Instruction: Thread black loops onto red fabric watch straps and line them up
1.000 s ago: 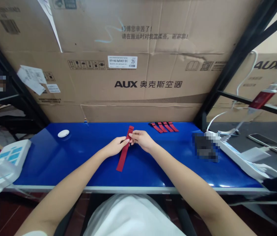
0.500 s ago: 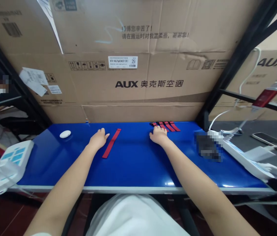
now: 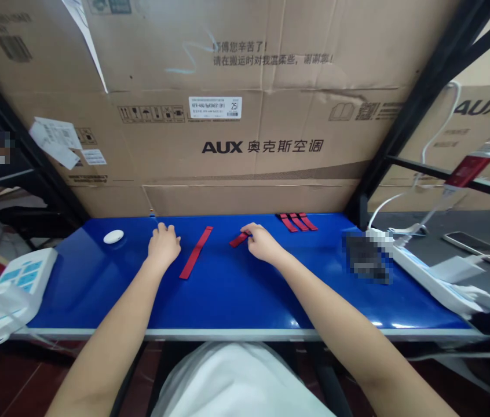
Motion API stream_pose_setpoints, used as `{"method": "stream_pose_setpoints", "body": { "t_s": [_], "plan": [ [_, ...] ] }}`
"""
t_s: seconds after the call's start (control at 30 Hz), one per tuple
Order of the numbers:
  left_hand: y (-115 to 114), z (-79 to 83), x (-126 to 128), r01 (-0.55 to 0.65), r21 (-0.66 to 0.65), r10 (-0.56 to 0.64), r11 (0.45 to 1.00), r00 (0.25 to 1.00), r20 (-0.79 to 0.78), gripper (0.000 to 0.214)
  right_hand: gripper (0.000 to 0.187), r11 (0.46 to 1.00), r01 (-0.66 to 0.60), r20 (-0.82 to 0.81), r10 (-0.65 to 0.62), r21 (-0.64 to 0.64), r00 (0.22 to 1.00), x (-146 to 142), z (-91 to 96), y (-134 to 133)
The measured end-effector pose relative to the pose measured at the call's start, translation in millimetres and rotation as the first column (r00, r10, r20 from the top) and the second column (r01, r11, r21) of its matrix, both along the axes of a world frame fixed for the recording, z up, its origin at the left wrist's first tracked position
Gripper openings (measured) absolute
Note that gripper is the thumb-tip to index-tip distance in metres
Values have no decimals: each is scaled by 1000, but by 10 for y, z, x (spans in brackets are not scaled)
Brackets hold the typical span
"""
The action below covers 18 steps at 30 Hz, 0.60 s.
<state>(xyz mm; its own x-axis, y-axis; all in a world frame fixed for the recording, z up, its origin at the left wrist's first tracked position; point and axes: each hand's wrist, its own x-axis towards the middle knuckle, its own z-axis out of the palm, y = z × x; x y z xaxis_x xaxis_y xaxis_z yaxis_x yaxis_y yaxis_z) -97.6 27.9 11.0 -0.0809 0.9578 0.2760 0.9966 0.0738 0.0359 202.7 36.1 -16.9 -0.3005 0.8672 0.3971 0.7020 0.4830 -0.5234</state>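
Observation:
A long red strap point(image 3: 195, 252) lies flat and slanted on the blue table point(image 3: 227, 289). My left hand point(image 3: 163, 245) rests on the table just left of it, fingers loosely curled, holding nothing. My right hand point(image 3: 261, 242) pinches the end of a short folded red strap point(image 3: 240, 238), dragging it over the table to the right of the long one. Three more folded red straps point(image 3: 297, 222) lie in a row at the back edge, right of my right hand.
A small white oval object point(image 3: 113, 236) sits at the back left. A white device with blue panels point(image 3: 4, 286) hangs off the left edge. A white power strip point(image 3: 427, 269) with cables lies at right. Cardboard boxes point(image 3: 245, 104) wall the back; a person sits far left.
Both hands laid the long strap down on the table. My right hand reached to the row of folded straps, took one and pulled it leftward. My left hand shifted slightly left.

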Motion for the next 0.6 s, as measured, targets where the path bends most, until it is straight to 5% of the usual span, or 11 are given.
{"method": "stream_pose_setpoints", "body": {
  "t_s": [0.07,0.17,0.27,0.43,0.5,0.6],
  "plan": [
    [-22,-38,176,187,66,-187,980,982,-11,44,52,998,42,18,-43,44,999,80,-24,65],
    [-19,-190,437,431,-79,-426,899,902,74,52,55,998,26,69,-30,60,997,194,-100,160],
    [17,-352,568,430,-187,-414,883,902,123,62,53,996,-63,91,57,66,994,231,-171,225],
    [78,-384,537,240,-144,-231,960,970,76,67,35,996,-90,65,89,18,994,155,-179,251],
    [59,-350,557,288,-62,-284,956,957,67,66,26,995,-99,14,99,-13,995,99,-161,226],
    [-19,-319,679,527,33,-527,849,843,108,63,16,989,-134,-68,130,-65,989,-5,-125,142]
  ]
}}
